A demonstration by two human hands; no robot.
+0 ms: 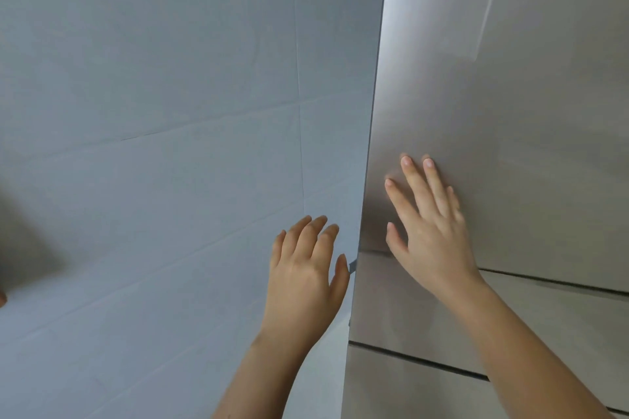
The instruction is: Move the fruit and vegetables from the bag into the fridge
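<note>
The fridge (510,95) fills the right half of the view, a brushed steel front with its upper door shut. My right hand (429,231) lies flat on that door near its lower left corner, fingers spread, holding nothing. My left hand (306,269) hovers just left of the fridge's edge, fingers loosely apart and empty, its thumb near the gap below the upper door. The bag, the fruit and the vegetables are out of view.
A pale grey tiled wall (153,146) covers the left half, meeting the fridge's side edge. Below the upper door run two drawer fronts (425,316), separated by dark horizontal gaps. A dark blurred shape (20,248) sits at the far left.
</note>
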